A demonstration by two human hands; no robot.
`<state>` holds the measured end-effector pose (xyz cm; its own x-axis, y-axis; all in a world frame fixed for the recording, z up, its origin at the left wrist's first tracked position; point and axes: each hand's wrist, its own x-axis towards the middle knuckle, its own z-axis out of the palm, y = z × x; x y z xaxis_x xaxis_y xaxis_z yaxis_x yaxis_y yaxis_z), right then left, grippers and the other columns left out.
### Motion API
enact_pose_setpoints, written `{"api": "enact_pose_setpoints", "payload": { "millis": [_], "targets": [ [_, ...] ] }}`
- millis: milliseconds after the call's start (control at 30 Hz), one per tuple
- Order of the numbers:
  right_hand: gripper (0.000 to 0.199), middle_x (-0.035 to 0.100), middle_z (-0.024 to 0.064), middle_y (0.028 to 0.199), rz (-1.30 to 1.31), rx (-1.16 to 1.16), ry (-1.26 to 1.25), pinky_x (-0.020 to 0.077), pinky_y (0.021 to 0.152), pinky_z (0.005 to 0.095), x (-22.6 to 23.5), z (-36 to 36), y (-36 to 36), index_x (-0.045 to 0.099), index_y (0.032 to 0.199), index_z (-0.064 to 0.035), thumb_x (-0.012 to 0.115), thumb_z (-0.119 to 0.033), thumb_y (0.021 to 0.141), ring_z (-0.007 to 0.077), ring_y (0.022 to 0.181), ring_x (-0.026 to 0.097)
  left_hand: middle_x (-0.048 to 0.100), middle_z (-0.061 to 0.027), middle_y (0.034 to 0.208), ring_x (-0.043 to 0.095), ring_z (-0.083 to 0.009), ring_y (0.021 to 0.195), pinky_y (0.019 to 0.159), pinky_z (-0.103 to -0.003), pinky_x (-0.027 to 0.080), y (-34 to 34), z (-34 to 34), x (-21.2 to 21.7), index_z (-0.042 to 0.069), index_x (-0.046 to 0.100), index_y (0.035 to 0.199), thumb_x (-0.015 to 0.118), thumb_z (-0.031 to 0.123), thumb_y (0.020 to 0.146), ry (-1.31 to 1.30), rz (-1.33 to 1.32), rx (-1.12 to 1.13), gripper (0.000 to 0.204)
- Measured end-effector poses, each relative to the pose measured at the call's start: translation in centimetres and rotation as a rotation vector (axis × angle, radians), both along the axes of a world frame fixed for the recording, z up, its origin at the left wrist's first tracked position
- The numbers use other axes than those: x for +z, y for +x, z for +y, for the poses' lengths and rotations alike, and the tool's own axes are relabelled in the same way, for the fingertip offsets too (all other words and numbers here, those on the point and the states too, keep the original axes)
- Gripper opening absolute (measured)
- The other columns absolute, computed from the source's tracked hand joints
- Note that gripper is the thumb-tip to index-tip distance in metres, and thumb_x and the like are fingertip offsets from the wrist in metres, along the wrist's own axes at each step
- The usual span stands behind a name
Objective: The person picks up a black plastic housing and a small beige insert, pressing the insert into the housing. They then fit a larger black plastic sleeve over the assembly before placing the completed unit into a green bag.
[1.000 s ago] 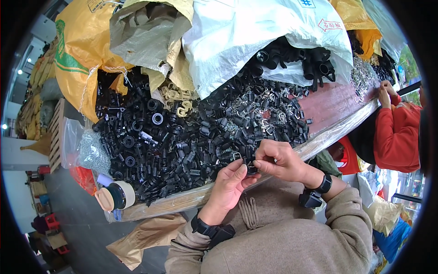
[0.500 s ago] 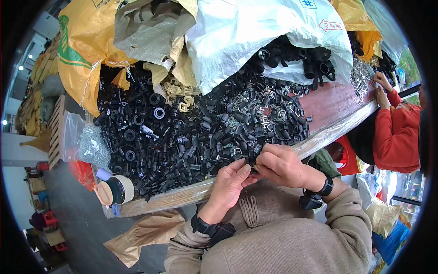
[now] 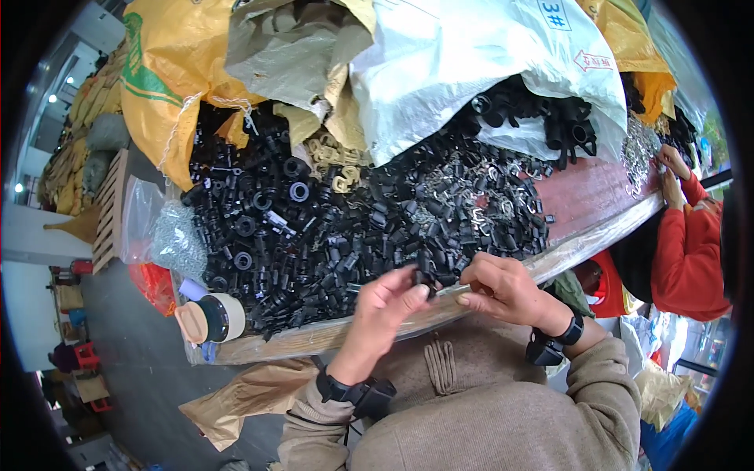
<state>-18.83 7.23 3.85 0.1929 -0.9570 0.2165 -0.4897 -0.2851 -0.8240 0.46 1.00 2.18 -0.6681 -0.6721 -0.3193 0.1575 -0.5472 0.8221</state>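
Small black plastic part (image 3: 426, 281), just below the middle of the frame, sits at the fingertips of the person's left hand (image 3: 382, 308), to the upper right of that palm. From where I stand it is too blurred and too covered to tell which way its long axis runs.

At the far left of the table a clear bag of small metal pieces (image 3: 179, 239) lies above a cream cup with a tan lid (image 3: 224, 315), both well apart from the hands. Next comes a yellow woven sack (image 3: 169, 78), upper left, then a broad heap of black fittings (image 3: 338, 251) filling the centre, close behind the fingers and making the part hard to pick out.

The left thumb and fingers are closed on the part. Just right of it, across a small gap, the right hand (image 3: 506, 292) hangs with fingers curled and thumb below; I can't tell whether it pinches anything. Nothing bulky stands between the two. Under them runs the plastic-wrapped wooden table edge (image 3: 314, 339).

A white sack (image 3: 463, 55) slumps across the upper middle, and at the right edge a co-worker's red sleeve (image 3: 683, 259) shows, well away.
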Motion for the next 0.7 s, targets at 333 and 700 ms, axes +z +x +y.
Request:
{"api": "enact_pose_setpoints", "payload": {
  "millis": [333, 700],
  "targets": [
    [0.011, 0.045, 0.0083, 0.062, 0.023, 0.045, 0.017, 0.0376, 0.047, 0.0309, -1.2, -0.6, 0.2, 0.052, 0.075, -0.0022, 0.062, -0.007, 0.071, 0.023, 0.053, 0.047, 0.06, -0.0149, 0.085, 0.058, -0.0137, 0.072, 0.062, -0.026, 0.045, -0.4, -11.7, 0.6, -0.001, 0.058, 0.089, 0.06, 0.013, 0.071, -1.231, -0.865, 0.094, 0.023],
    [0.011, 0.047, 0.0067, 0.062, -0.02, -0.029, 0.04, 0.0374, 0.047, 0.0289, -1.4, -0.1, -0.9, 0.052, 0.077, -0.0019, 0.061, -0.009, 0.074, 0.0189, 0.053, 0.048, 0.061, -0.0113, 0.086, 0.059, -0.0198, 0.072, 0.06, -0.029, 0.046, 0.4, -10.9, 0.8, -0.003, 0.057, 0.095, 0.056, 0.011, 0.077, -0.398, -0.265, 0.071, 0.024]
  ]
}}
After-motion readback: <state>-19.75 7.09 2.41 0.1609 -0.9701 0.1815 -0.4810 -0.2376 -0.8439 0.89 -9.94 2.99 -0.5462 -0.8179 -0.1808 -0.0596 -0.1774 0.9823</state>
